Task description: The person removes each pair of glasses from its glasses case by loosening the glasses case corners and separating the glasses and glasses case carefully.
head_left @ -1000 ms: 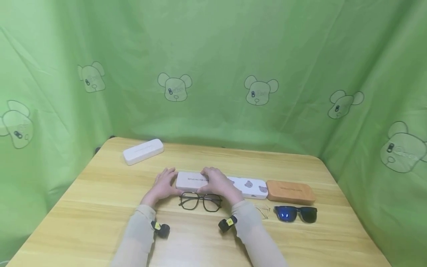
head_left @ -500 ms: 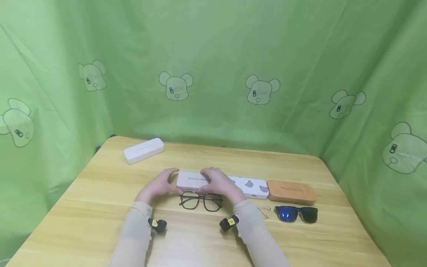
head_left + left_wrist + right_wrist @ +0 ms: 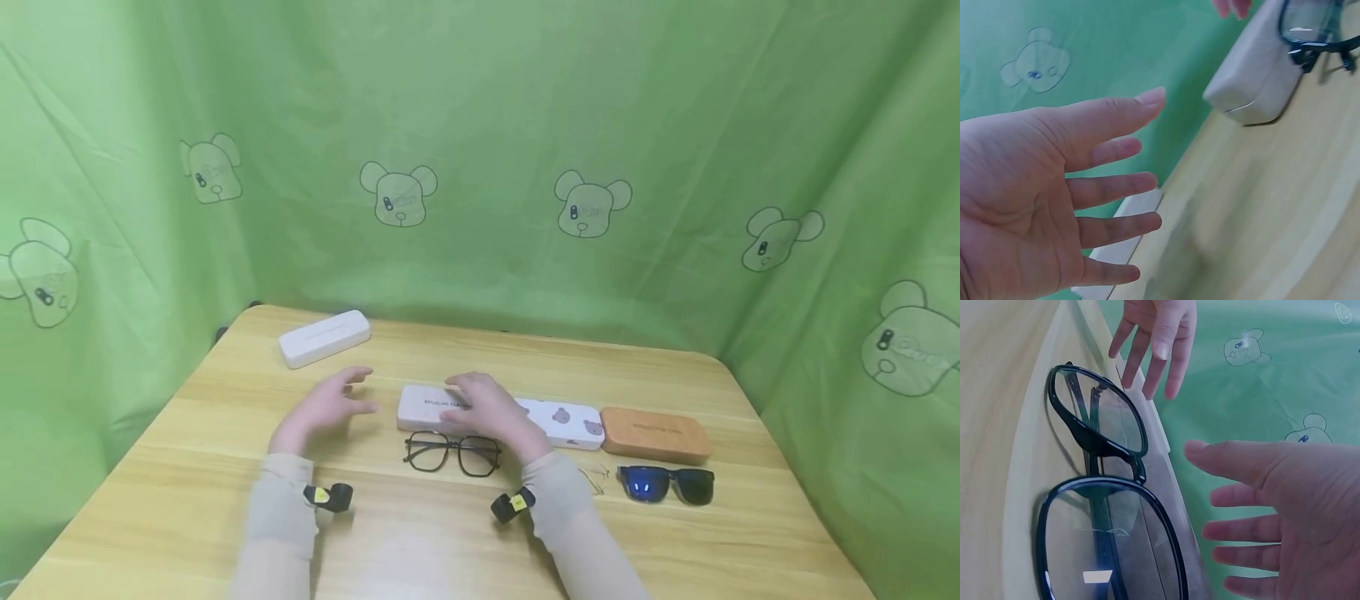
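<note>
A pale glasses case (image 3: 422,407) with lettering on its lid lies closed on the table. My right hand (image 3: 497,418) is spread over its right part; in the right wrist view the fingers are extended and grip nothing. My left hand (image 3: 321,408) is off to the left of the case, fingers apart, palm facing it, as the left wrist view also shows. Black-framed eyeglasses (image 3: 1094,445) lie folded right in front of the case, between the two forearms. A white case with bear prints (image 3: 562,421) adjoins on the right, its left end hidden by my right hand.
An orange-brown glasses case (image 3: 654,435) continues the row rightward. Before it lie dark sunglasses (image 3: 647,483) with bluish lenses and thin gold-coloured glasses (image 3: 596,479), partly behind the right sleeve. Another white case (image 3: 324,340) sits at the back left. A green curtain (image 3: 487,275) surrounds the wooden table (image 3: 420,542).
My left hand has let go of the pale case's left end and drawn away to the left. The right hand stays over the case, its fingers looser. Case and eyeglasses keep their places.
</note>
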Motion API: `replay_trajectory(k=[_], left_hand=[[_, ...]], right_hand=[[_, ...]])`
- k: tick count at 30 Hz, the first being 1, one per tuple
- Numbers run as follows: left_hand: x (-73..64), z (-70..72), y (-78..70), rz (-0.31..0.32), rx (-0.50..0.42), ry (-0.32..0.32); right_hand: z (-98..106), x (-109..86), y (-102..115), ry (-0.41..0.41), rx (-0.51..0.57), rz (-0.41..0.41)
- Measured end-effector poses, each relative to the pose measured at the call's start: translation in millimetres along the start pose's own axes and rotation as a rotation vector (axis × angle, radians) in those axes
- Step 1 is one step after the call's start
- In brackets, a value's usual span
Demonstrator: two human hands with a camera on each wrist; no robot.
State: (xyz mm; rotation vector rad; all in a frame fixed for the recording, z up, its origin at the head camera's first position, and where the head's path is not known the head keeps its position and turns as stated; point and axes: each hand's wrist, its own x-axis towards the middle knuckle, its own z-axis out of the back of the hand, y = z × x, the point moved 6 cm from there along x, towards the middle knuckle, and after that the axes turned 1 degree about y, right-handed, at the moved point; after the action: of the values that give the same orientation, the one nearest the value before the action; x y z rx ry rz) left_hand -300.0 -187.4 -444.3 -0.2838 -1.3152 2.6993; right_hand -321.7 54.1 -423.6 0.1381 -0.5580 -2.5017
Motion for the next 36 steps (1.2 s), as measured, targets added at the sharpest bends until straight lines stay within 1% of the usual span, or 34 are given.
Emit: replay_trajectory(k=[5,8,11,18,20,23,26,29,33,36], left_hand=[[-5.1,16.4,6.1,0.019,-0.050,-0.071],[-6.7,24.7,10.0,0.040,-0.080,-0.129],[-7.0,33.3,13.2,0.050,-0.103,-0.195],[-8.3,50.2,22.6,0.100,-0.178,-0.347],[-8.0,54.7,24.5,0.106,-0.198,-0.392],[-6.5,62.7,27.3,0.108,-0.201,-0.459],[-2.7,70.5,30.7,0.106,-0.175,-0.512],[4.6,76.3,35.0,0.094,-0.127,-0.539],[17.3,82.1,42.4,0.069,-0.028,-0.552],[25.8,85.9,47.8,0.065,0.062,-0.540]], right_hand=[[0,0.2,8,-0.017,-0.020,0.010],[-1,0.8,14,-0.025,-0.022,0.012],[-1,3.8,21,-0.040,-0.025,0.034],[-1,19.2,39,-0.050,-0.074,0.076],[-1,24.9,44,-0.051,-0.076,0.080],[0,34.2,51,-0.059,-0.061,0.091],[0,43.9,56,-0.061,-0.036,0.090],[-1,54.3,59,-0.059,-0.018,0.069],[-2,68.2,63,-0.057,-0.025,0.048],[-2,76.9,68,-0.052,-0.048,0.058]])
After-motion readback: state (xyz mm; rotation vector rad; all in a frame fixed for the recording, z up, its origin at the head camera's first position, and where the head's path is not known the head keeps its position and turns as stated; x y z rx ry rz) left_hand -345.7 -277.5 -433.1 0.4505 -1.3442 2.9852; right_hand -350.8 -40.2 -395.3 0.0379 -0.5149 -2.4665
